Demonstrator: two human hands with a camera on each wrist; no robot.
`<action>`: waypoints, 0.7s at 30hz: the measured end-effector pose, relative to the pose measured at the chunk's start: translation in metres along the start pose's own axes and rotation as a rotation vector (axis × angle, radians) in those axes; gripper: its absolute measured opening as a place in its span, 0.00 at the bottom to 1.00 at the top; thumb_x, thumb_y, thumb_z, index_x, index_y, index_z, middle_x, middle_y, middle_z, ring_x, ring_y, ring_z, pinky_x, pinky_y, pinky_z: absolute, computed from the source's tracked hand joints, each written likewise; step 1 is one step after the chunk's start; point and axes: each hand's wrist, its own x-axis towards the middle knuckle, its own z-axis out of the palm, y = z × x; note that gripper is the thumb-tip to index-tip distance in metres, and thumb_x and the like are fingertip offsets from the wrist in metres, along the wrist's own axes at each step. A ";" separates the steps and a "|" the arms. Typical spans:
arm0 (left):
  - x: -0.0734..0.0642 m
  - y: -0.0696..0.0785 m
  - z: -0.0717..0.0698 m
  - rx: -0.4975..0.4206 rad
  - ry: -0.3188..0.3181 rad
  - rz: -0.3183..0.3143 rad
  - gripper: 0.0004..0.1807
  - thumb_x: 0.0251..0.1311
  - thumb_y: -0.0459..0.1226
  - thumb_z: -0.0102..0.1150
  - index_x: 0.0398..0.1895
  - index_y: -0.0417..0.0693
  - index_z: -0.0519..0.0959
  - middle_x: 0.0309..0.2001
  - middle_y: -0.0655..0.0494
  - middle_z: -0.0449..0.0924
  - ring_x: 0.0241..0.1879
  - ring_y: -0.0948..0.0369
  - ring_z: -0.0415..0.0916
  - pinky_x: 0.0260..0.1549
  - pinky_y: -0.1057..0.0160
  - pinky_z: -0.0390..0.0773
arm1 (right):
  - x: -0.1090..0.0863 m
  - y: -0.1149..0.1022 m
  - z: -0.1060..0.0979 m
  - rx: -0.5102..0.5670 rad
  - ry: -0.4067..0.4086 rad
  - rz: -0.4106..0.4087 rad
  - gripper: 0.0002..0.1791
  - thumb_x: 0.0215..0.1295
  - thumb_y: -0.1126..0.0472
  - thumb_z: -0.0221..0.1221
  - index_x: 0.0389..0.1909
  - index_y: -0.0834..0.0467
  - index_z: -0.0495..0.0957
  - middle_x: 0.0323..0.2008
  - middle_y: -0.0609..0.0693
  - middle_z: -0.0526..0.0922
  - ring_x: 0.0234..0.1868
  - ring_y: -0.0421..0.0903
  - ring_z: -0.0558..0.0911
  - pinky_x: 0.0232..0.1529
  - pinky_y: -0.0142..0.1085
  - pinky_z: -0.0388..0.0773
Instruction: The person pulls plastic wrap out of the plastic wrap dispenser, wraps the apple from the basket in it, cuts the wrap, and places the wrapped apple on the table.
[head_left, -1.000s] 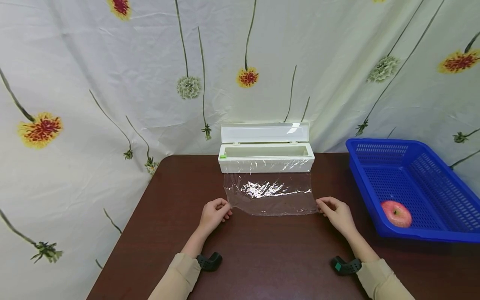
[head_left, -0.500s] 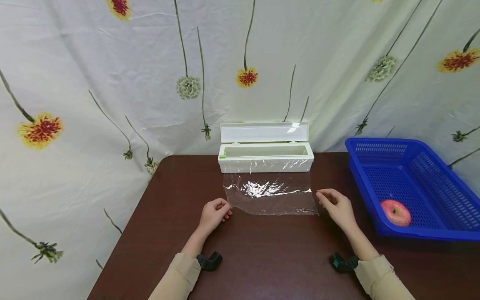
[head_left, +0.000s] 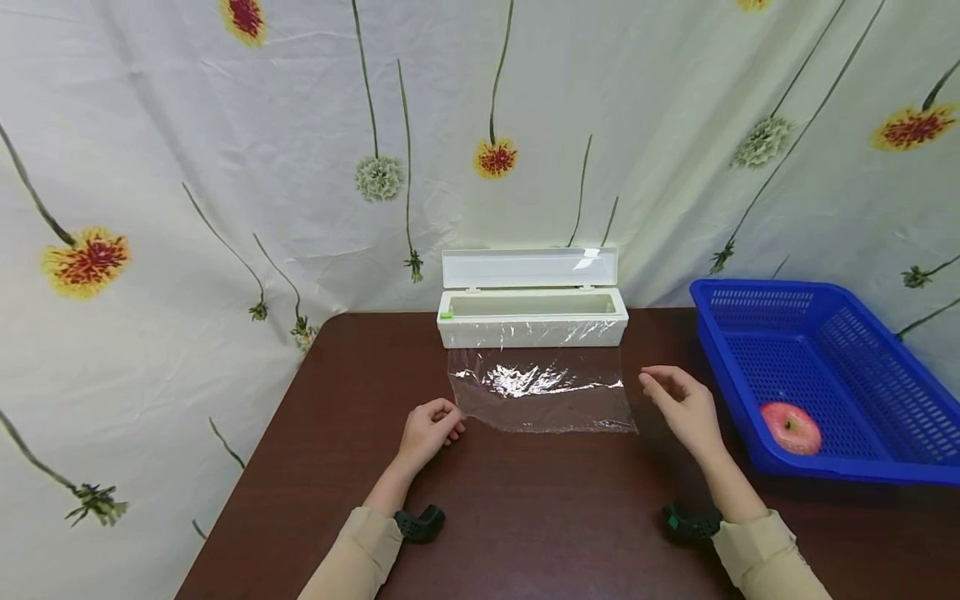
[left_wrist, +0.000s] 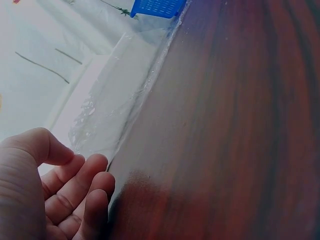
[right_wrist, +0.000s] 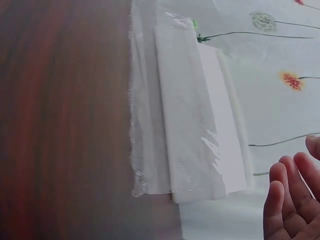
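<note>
Spread over the dark table (head_left: 540, 500), in front of the white box (head_left: 528, 306): film (head_left: 536, 387). Looks clear, thin and glossy, with a bright white glare across the middle, small wrinkles, and a crinkled near edge. Passes over the front wall of the box, with the lid (head_left: 517, 268) raised behind. Shows more shine and creases along the box in the right wrist view.

Lies between the left hand (head_left: 430, 427) and the right hand (head_left: 684, 406). Pinched at the near left corner by thumb and forefinger of the left hand. Well clear of the right hand, to be found out past the right edge with fingers loosely bent and thumb away from the fingertips. Farther right, on the table, the blue basket (head_left: 847, 375) with an apple (head_left: 791, 428) inside.

Points from the box toward the person; runs longest from left to right, parallel to the box.
</note>
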 end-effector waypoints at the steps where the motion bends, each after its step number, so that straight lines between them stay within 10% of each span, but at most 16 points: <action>1: 0.000 0.000 0.000 -0.001 0.000 0.000 0.07 0.58 0.31 0.54 0.24 0.43 0.80 0.19 0.55 0.80 0.17 0.59 0.75 0.17 0.64 0.76 | 0.001 0.002 -0.002 0.000 0.004 -0.002 0.15 0.61 0.50 0.62 0.46 0.52 0.81 0.33 0.48 0.84 0.31 0.39 0.81 0.23 0.26 0.73; 14: 0.000 -0.001 0.001 -0.002 0.014 0.009 0.07 0.57 0.30 0.54 0.24 0.40 0.79 0.18 0.53 0.80 0.17 0.60 0.74 0.17 0.64 0.76 | 0.012 -0.014 -0.026 0.109 0.001 -0.033 0.16 0.60 0.57 0.63 0.49 0.54 0.80 0.38 0.50 0.84 0.37 0.40 0.82 0.34 0.23 0.75; 21: -0.001 -0.001 0.001 0.004 0.008 0.008 0.07 0.58 0.30 0.54 0.24 0.41 0.79 0.19 0.54 0.80 0.17 0.60 0.74 0.17 0.64 0.76 | 0.019 0.031 -0.039 -0.044 0.080 -0.043 0.17 0.59 0.53 0.64 0.51 0.44 0.79 0.42 0.46 0.84 0.40 0.40 0.82 0.38 0.23 0.75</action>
